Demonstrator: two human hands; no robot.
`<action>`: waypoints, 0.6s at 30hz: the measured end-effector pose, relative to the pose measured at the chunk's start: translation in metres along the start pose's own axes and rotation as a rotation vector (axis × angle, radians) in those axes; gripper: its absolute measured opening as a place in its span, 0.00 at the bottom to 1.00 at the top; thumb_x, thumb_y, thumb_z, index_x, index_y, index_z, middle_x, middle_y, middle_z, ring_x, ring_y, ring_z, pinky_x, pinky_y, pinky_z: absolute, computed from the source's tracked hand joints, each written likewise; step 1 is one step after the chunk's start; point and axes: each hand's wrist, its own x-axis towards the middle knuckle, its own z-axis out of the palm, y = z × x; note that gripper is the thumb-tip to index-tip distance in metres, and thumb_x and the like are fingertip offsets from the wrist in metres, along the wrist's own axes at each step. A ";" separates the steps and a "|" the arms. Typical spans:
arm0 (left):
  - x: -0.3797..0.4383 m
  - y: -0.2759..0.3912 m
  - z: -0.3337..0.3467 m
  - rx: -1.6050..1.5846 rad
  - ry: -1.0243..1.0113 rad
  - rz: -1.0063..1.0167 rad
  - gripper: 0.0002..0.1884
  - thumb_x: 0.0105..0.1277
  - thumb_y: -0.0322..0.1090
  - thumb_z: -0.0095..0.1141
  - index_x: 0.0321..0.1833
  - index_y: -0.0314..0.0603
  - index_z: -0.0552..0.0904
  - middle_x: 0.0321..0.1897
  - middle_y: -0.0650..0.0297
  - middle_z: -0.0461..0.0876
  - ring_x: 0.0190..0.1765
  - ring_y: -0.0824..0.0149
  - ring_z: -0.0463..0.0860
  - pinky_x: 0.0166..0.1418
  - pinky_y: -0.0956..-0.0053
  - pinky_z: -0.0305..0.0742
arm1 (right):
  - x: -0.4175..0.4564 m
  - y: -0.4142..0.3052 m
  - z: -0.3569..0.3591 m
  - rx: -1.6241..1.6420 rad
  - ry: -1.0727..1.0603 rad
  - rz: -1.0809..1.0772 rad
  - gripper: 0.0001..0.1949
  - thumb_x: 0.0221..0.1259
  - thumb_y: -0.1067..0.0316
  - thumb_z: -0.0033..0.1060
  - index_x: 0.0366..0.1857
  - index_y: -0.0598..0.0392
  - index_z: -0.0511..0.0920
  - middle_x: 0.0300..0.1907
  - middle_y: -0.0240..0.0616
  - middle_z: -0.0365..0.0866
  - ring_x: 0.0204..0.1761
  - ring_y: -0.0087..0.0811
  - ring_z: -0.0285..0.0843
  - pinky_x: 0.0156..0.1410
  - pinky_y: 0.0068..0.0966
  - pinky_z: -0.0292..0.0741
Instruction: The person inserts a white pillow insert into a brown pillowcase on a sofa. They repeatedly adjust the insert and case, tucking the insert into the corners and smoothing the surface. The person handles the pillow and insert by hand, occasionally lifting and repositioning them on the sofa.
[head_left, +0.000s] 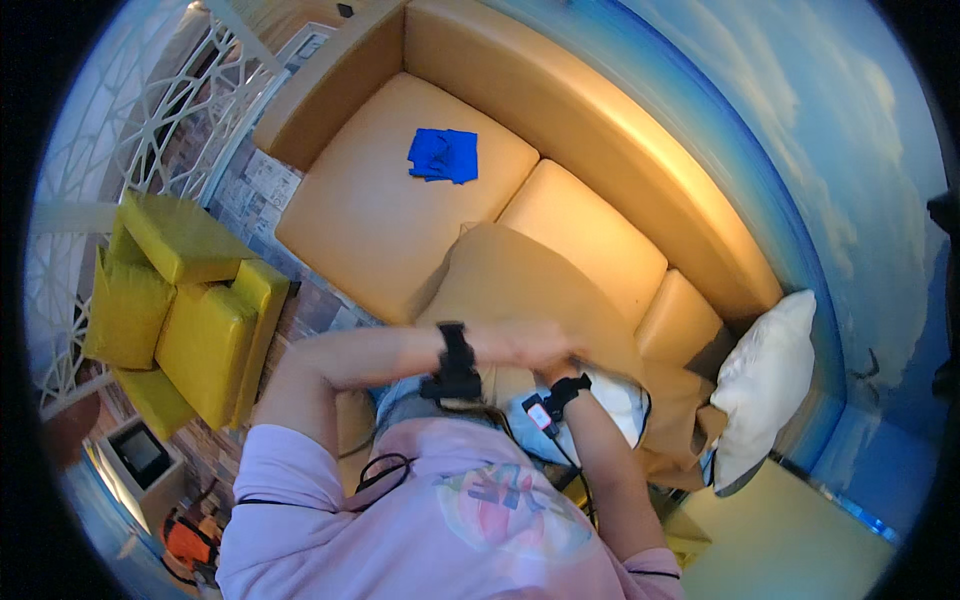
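Note:
A brown cloth or soft leather cover (525, 277) is draped over the sofa seat in front of me and runs down to the right. At its near edge my two hands meet. My left hand (529, 345) reaches across from the left, blurred, its fingertips at the cover's edge; whether they grip it I cannot tell. My right hand (559, 369) is curled at that edge and seems to hold it, partly hidden behind the left. Beneath the hands lies a white and pale blue cushion (619, 397), partly under the cover. Both wrists wear black straps with small devices.
On the tan sofa (360, 195) lies a folded blue cloth (444, 156). A white pillow (772, 375) leans at the sofa's right end, near a pale tabletop (787, 532). Yellow-green armchairs (202, 345) stand at left, before a white lattice screen (187, 112). Cables hang near my arms.

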 end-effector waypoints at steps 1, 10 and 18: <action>-0.002 0.011 -0.039 0.161 -0.192 -0.200 0.17 0.59 0.35 0.53 0.51 0.46 0.76 0.42 0.50 0.80 0.46 0.52 0.79 0.49 0.61 0.74 | 0.021 0.001 0.001 0.032 -0.128 0.012 0.27 0.51 0.48 0.57 0.56 0.46 0.71 0.59 0.42 0.69 0.62 0.42 0.63 0.67 0.35 0.58; -0.090 0.024 -0.155 0.464 -0.108 -0.222 0.28 0.55 0.48 0.59 0.57 0.45 0.71 0.49 0.52 0.74 0.52 0.52 0.73 0.52 0.63 0.70 | -0.009 0.003 -0.023 0.168 0.230 -0.087 0.26 0.55 0.48 0.53 0.55 0.53 0.72 0.55 0.48 0.72 0.60 0.45 0.64 0.65 0.38 0.60; -0.164 0.004 -0.134 0.795 -0.139 0.069 0.24 0.54 0.42 0.60 0.55 0.53 0.71 0.55 0.62 0.70 0.60 0.62 0.68 0.58 0.64 0.64 | -0.090 0.037 -0.014 -0.126 0.499 -0.247 0.37 0.44 0.45 0.64 0.61 0.47 0.65 0.64 0.42 0.60 0.68 0.40 0.53 0.65 0.59 0.47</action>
